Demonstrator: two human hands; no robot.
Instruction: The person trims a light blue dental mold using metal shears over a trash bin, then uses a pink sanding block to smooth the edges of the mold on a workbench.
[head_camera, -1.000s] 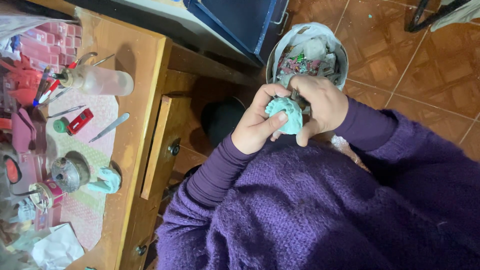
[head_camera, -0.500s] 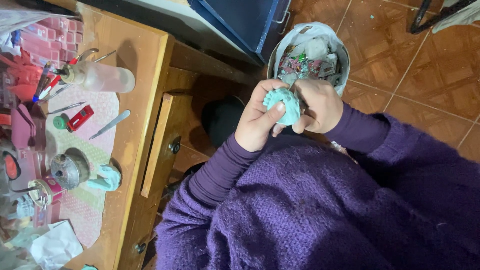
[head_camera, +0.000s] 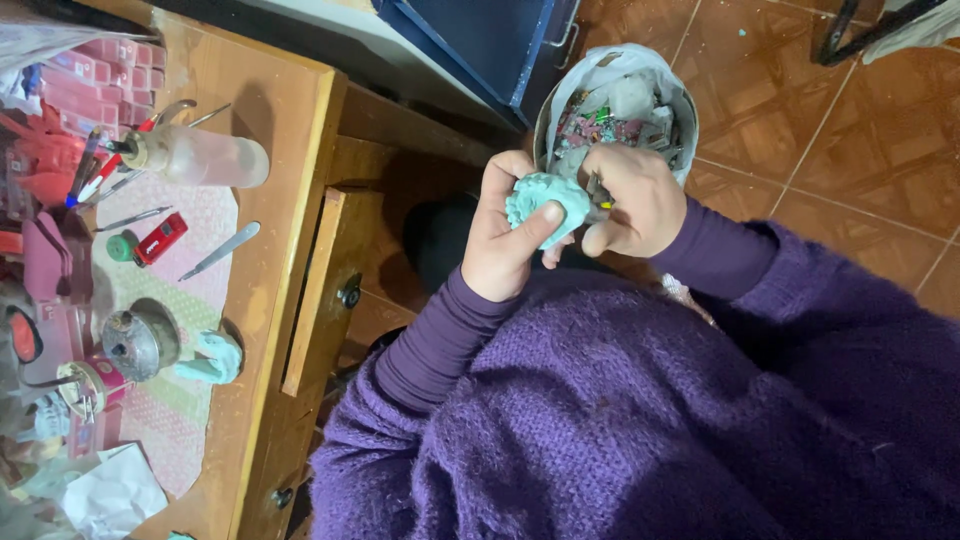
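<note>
Basically both hands clamp the pale green mould (head_camera: 545, 200) right over the bin (head_camera: 560, 100), left hand (head_camera: 505, 240) cupping it thumb-on-top, right hand (head_camera: 630, 200) pinching its far edge, well apart from the cluttered worktop (head_camera: 285, 150).

Waste bin (head_camera: 545, 120) crowds ahead; desk drawer (head_camera: 315, 290) blocks leftward.

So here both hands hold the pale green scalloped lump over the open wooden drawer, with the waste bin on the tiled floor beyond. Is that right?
Not quite. In the head view the left hand and right hand hold the pale green scalloped lump next to the rim of the waste bin, not over the drawer, which sits further left under the desk. The rest stands.
</note>
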